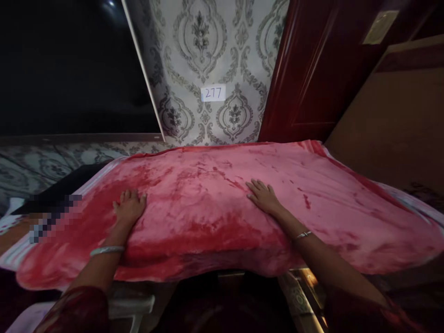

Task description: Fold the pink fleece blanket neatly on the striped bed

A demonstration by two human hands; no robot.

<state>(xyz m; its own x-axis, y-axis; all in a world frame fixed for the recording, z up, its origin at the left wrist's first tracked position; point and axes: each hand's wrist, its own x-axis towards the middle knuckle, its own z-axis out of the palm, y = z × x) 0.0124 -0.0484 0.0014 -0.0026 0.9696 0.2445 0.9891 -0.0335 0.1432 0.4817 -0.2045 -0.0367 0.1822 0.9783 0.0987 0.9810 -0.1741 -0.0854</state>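
A plush blanket [208, 194] in pink and red lies spread over a raised surface in front of me, its near edge hanging over the front. On its left part my left hand [130, 206] rests palm down, fingers apart. My right hand [262, 196] lies flat on the blanket right of the middle, fingers stretched toward the left. Neither hand grips anything. Under the blanket, a pale striped cloth [99, 176] shows along the left side. The surface beneath is mostly hidden.
A large dark screen [72, 69] stands at the back left. A paper label reading 277 [213, 93] is on the patterned wall [239, 60]. Dark red door panelling [305, 69] and a brown board [398, 115] bound the right. A black object [65, 185] lies at left.
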